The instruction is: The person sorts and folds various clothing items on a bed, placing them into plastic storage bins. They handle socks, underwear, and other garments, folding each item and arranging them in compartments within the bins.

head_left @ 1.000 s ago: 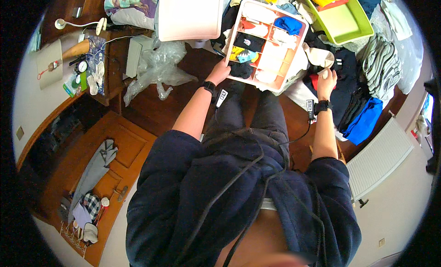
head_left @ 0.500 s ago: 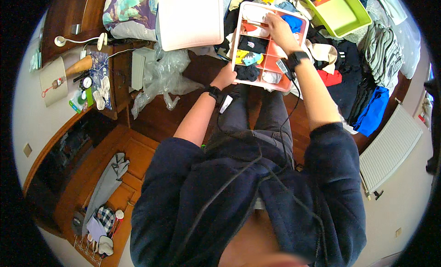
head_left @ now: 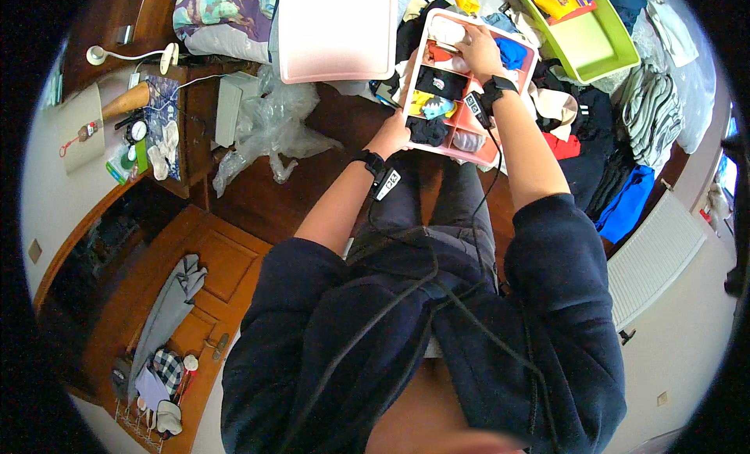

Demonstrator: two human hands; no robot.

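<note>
A pink divided storage box (head_left: 487, 159) is held up in front of me, its compartments filled with small folded clothes. My left hand (head_left: 396, 132) is closed on its near left corner. Inside the far part of the box, my right hand (head_left: 481, 51) reaches down with its fingers apart beside a white folded cloth (head_left: 445, 30); the fingertips are partly hidden. A blue cloth (head_left: 512, 53) lies to the right of that hand. Nearer me sit black folded pieces (head_left: 440, 83), a yellow and light-blue piece (head_left: 433, 105) and a greyish bundle (head_left: 469, 141).
A white lid-like panel (head_left: 337, 33) lies left of the box. Clear plastic wrapping (head_left: 273, 126) hangs beside a wooden cabinet. At the far right are a green bin (head_left: 601, 51), striped folded clothes (head_left: 652, 110) and blue fabric (head_left: 627, 204). A radiator (head_left: 656, 259) stands right.
The whole view has shifted a little, so the box and both hands appear slightly farther right. My left hand keeps its hold; the right hand's fingers look more spread at the white cloth.
</note>
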